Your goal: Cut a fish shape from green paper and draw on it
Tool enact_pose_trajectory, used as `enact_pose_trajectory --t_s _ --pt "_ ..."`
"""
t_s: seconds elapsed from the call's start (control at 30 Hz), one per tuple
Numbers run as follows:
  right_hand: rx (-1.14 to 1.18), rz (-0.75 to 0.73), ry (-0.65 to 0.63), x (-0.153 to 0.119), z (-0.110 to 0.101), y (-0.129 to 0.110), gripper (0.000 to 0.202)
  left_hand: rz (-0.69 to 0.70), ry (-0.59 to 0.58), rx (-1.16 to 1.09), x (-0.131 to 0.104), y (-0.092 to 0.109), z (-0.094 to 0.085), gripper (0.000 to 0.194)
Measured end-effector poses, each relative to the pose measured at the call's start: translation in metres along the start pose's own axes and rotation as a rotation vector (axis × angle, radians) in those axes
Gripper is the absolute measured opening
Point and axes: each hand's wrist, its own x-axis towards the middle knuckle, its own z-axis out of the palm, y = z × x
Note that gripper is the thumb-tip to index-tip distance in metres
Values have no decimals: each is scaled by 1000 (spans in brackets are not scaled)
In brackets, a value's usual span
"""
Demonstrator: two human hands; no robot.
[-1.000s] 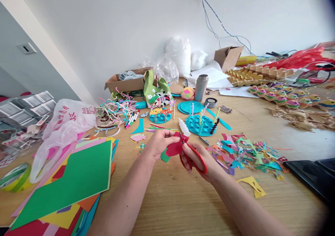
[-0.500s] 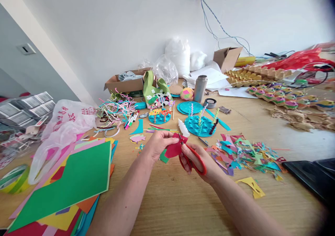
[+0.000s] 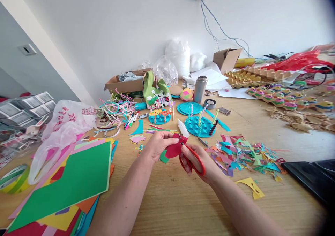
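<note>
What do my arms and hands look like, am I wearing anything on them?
Your left hand and right hand wear no gloves. The left forearm and right forearm show no sleeves, watch or bracelet. Rings: none that I can make out.

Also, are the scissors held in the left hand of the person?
No, the right hand holds the red-handled scissors, while the left hand holds the red paper.

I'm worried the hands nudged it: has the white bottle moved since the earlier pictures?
No, not visibly: the white bottle lies just left of the blue egg tray, as before.
</note>
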Motion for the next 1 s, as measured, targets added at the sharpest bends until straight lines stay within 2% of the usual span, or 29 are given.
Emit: enact_pose_trajectory --t_s 0.3,0.6,1.0 --pt "12 5 6 1 -1 1 50 34 72 -8 0 1 1 34" --pt "-38 5 -4 0 0 -1 50 50 67 63 1 0 1 27" --pt "-35 2 -3 -1 1 -2 51 49 62 45 -1 2 2 25"
